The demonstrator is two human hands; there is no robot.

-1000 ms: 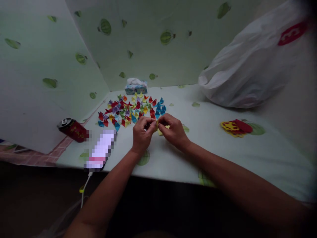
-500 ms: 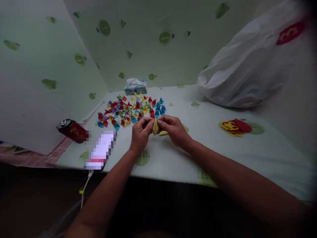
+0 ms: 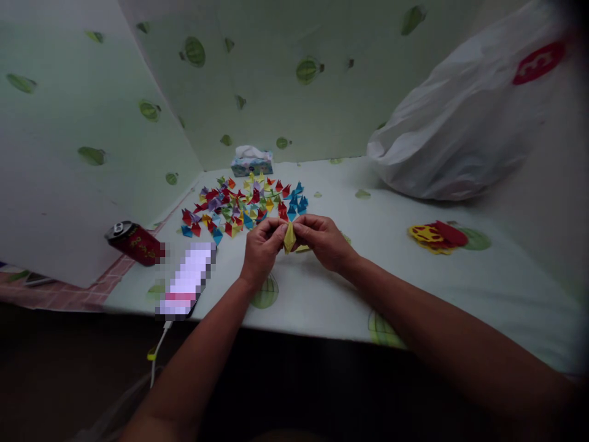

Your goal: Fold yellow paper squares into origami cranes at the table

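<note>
Between my two hands is a small yellow origami piece point(image 3: 289, 239), folded into a narrow diamond. My left hand point(image 3: 265, 245) pinches its left side with thumb and fingers. My right hand point(image 3: 321, 241) grips the right side the same way. Just beyond my fingers spreads a crowd of folded paper cranes point(image 3: 225, 205) in red, blue, yellow, green and purple. Partly hidden behind my right hand, a flat yellow paper point(image 3: 304, 248) lies on the table.
A tilted-looking red drink can point(image 3: 138, 244) and a phone point(image 3: 188, 279) on a cable are at the left. A tissue box point(image 3: 251, 163) stands against the back wall. Yellow and red cut-out shapes point(image 3: 435, 236) lie right, below a large white plastic bag point(image 3: 455, 116).
The yellow origami piece has tilted slightly, and its lower point shows a little more broadly. Both hands keep their place and their pinch.
</note>
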